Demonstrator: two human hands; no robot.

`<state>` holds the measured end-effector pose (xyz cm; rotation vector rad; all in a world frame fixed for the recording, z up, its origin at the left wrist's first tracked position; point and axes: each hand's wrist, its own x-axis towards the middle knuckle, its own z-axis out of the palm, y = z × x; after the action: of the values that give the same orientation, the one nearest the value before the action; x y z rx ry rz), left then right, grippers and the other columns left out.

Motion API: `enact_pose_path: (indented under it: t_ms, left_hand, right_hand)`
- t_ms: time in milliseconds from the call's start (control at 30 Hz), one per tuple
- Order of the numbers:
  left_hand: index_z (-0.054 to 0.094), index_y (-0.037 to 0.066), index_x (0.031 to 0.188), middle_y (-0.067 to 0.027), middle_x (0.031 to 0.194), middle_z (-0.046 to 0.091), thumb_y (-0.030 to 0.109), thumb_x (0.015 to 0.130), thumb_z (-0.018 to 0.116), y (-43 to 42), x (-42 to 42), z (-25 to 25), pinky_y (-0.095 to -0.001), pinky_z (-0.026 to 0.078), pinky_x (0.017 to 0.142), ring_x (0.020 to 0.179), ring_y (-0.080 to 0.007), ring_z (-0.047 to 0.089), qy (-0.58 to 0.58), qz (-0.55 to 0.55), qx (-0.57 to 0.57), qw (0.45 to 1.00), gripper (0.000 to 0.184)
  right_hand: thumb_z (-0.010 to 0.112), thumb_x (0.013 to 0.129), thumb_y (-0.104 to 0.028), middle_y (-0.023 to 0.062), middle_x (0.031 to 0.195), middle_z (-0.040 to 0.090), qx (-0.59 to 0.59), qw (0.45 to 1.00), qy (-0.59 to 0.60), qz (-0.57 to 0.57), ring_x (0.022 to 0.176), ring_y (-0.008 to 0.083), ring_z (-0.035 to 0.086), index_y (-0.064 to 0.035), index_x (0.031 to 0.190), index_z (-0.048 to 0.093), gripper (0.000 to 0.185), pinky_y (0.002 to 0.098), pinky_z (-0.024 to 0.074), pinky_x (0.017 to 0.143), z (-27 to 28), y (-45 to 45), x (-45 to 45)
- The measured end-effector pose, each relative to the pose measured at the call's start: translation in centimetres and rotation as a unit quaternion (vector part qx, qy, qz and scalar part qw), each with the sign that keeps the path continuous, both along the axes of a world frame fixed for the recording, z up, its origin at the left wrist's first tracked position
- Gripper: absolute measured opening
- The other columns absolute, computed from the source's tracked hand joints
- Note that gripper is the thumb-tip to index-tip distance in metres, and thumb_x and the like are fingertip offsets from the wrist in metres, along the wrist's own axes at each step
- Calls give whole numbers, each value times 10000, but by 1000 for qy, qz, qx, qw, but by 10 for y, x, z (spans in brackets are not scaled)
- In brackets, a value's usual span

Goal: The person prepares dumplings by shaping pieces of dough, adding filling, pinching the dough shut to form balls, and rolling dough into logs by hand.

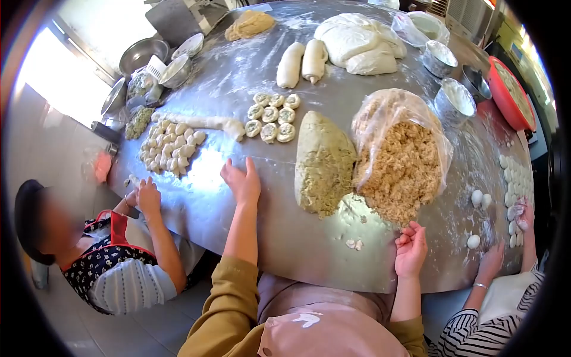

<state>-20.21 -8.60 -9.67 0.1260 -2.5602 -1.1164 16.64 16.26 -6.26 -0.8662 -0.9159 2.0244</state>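
My left hand (242, 181) hovers over the table's near side, fingers spread and holding nothing. Ahead of it lie several small filled dough rolls (269, 118) with green spirals and a long dough strip (202, 122). At the lower edge of a crumbly brown filling (404, 169), partly wrapped in clear plastic, is my right hand (410, 250). Its fingers are curled in, and whatever they hold, if anything, is hidden. A smooth-topped greenish filling mound (324, 163) sits between my hands, against the brown one. Small white dough scraps (355, 244) lie near the table edge.
Cut dough pieces (171, 146) lie left, before a co-worker's hands (146, 196). Another person's hands (491, 262) work at right beside dough balls (474, 241). Farther back are two dough logs (290, 65), a big dough mass (360, 44), metal bowls (455, 101) and a red basin (510, 95).
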Motion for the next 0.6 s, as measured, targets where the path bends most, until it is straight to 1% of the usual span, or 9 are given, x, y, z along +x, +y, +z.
enact_pose_path:
  t_ms: [67, 167, 200, 300, 333, 367, 433, 500, 600]
  left_hand:
    - [457, -81, 1305, -302, 1289, 424, 328, 904, 641, 9, -32, -3, -461, 360, 1036, 1210, -428, 418, 29, 21, -14, 999, 601]
    - [452, -68, 1320, -309, 1338, 381, 334, 901, 641, 23, -56, 17, -463, 365, 1036, 1230, -442, 403, 16, -4, -23, 1000, 611]
    - [456, -1, 1353, -295, 1437, 299, 332, 916, 612, 29, -55, 25, -509, 311, 1070, 1307, -449, 331, 8, -17, -44, 999, 572]
    - [462, 77, 1376, -258, 1516, 216, 334, 935, 568, 44, -65, 21, -569, 237, 1094, 1373, -454, 239, 67, -16, -150, 986, 521]
    - [462, 118, 1386, -209, 1548, 194, 362, 956, 511, 45, -77, 7, -608, 172, 1103, 1406, -457, 170, 96, -15, -164, 982, 497]
    - [464, 110, 1384, -189, 1557, 196, 387, 962, 482, 46, -85, 3, -604, 151, 1115, 1424, -465, 136, 52, -30, -211, 976, 505]
    - [482, 108, 1368, -174, 1568, 186, 395, 966, 462, 48, -79, 20, -617, 135, 1116, 1443, -456, 106, -37, -105, -248, 962, 494]
    - [504, 98, 1344, -171, 1577, 178, 403, 967, 452, 41, -89, 11, -620, 144, 1117, 1451, -450, 106, -69, -147, -174, 971, 488]
    - [553, 74, 1136, -167, 1325, 467, 299, 891, 609, 29, -88, 4, -551, 225, 1103, 1342, -460, 317, 64, -202, -130, 969, 337]
  right_hand:
    - [503, 1022, -364, 11, 849, 611, -9, 1000, -1, 4, 661, 83, 517, -36, 1159, 573, 362, 251, 427, 608, 2, 1, -2]
    - [493, 1031, -308, 45, 836, 621, -4, 1000, -5, 10, 659, 111, 531, -40, 1126, 574, 295, 265, 453, 615, 2, 2, -1]
    - [494, 1032, -302, 45, 837, 619, 8, 1000, -12, 11, 659, 112, 530, -43, 1124, 574, 286, 264, 452, 616, 3, 0, -1]
    - [497, 1032, -257, 57, 859, 607, 26, 1000, -7, 14, 668, 112, 526, -44, 1127, 573, 245, 264, 455, 623, -2, -4, -4]
    - [495, 1033, -249, 60, 865, 605, 27, 999, -4, 16, 670, 110, 525, -41, 1130, 572, 241, 264, 457, 627, -7, -3, -4]
    - [494, 1034, -241, 63, 871, 602, 32, 999, -5, 14, 672, 109, 525, -39, 1133, 571, 238, 263, 459, 631, -9, -1, -1]
    - [505, 1029, -220, 66, 877, 598, 62, 997, -32, 34, 675, 101, 521, -36, 1140, 569, 224, 259, 469, 645, -4, -3, -3]
    - [530, 1020, -216, 54, 880, 598, 106, 990, -84, 39, 677, 86, 530, -30, 1137, 567, 223, 236, 473, 641, 0, -6, -4]
    - [540, 1016, -210, 39, 892, 598, 194, 958, -200, 69, 669, 63, 519, -30, 1136, 572, 218, 205, 455, 610, 6, -16, -15]
